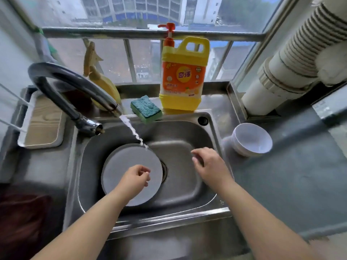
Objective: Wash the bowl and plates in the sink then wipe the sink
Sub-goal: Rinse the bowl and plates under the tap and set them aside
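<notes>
Plate (131, 166) flat in sink (187, 184), left of drain, tap (75, 87) water hitting far rim. Left hand (137, 178) over plate, fingers loosely curled, holding nothing. Right hand (206, 164) over basin, fingers relaxed, empty. Bowl (251, 139) on counter right of sink. Sponge (146, 108) + soap bottle (184, 76) behind sink.

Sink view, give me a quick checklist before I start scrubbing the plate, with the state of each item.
1. Water running from the curved grey tap: ok.
2. Round grey plate lying in the steel sink: ok.
3. Green and yellow sponge in hand: not ok, it sits on the back ledge.
4. Yellow and orange detergent bottle close by: ok, beside the sponge.
5. Left hand and right hand free: ok, both hold nothing.
6. White bowl washed: cannot tell.
</notes>
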A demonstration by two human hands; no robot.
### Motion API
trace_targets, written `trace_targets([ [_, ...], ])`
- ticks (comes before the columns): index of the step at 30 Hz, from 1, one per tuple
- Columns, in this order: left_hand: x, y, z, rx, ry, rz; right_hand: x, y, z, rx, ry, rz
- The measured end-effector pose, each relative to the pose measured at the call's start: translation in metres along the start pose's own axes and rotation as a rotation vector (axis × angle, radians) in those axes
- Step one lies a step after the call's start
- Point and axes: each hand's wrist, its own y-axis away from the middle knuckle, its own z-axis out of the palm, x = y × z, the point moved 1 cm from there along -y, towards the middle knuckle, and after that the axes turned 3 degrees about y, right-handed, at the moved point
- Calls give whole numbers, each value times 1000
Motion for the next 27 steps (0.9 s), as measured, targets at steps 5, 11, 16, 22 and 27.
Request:
trace_targets([
  [5, -39, 3, -30, 148, 88, -121, -28, -18, 80, -533, -103, 396],
  [11, -71, -4, -46, 286, 228, -203, -28, -32, 165, -767, -83, 582],
  [16, -81, -1, -47, 318, 309, -200, -23, -31, 194, -671, -144, 656],
  [22, -83, 10, -49, 325, 374, -206, -25, -28, 187, -660, -354, 704],
  [27, -74, 14, -53, 317, 381, -190, -25, -34, 166, -643, -469, 762],
])
